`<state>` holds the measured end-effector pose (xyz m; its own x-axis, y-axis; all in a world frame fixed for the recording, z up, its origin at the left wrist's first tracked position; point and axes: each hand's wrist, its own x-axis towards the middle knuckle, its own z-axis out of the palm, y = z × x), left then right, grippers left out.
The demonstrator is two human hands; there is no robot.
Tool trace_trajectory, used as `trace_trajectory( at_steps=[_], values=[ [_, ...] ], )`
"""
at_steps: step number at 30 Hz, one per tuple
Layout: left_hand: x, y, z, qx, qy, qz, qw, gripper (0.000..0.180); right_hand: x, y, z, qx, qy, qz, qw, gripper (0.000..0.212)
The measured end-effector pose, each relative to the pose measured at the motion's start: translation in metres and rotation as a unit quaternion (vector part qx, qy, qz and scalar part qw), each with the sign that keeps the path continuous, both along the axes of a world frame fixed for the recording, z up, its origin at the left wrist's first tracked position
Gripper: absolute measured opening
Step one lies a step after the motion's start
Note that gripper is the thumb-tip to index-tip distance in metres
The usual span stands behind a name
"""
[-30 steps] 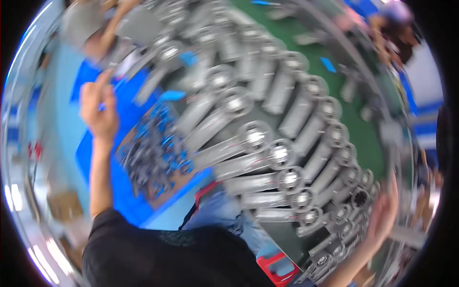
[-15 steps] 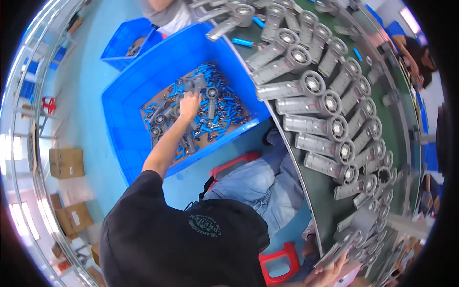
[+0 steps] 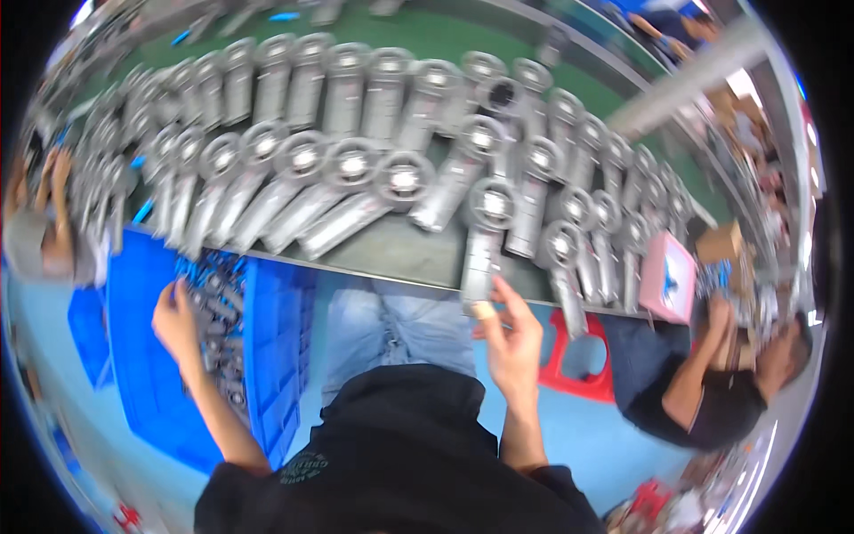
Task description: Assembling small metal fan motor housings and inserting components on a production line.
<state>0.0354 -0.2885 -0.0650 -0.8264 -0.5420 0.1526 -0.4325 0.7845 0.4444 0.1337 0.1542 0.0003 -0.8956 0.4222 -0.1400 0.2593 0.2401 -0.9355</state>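
The right hand [image 3: 514,343] pinched a grey fan [image 3: 481,258] by its lower end at the front edge of the worktop [image 3: 411,254], ring pointing inward. The left hand [image 3: 178,325], thumb and fingers spread, was above the blue bin [image 3: 147,356]. Other fans [image 3: 351,165] lay in rows.

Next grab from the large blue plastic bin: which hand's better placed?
Probably left: the left hand, seemingly empty, is over the blue bin; the right hand appears to pinch a grey round-headed unit by the green bench.
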Motion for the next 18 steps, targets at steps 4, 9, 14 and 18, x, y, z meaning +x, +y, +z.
trace_trajectory(
  at_steps=[4,9,14,18],
  values=[
    [0.023,0.069,0.06,0.185,0.163,-0.113,0.963,0.025,0.008,0.069,0.036,0.122,0.035,-0.047,0.991,0.02],
    [0.017,0.176,0.098,0.202,0.17,-0.386,0.884,0.018,0.01,0.281,0.071,0.507,0.008,-0.186,0.842,0.028],
    [0.008,0.229,0.11,0.202,0.171,-0.521,0.812,0.019,0.005,0.397,0.022,0.477,-0.137,-0.074,0.865,0.029],
    [0.006,0.25,0.112,0.21,0.139,-0.543,0.801,0.017,0.019,0.407,0.021,0.496,-0.075,-0.113,0.858,0.031]
  ],
)
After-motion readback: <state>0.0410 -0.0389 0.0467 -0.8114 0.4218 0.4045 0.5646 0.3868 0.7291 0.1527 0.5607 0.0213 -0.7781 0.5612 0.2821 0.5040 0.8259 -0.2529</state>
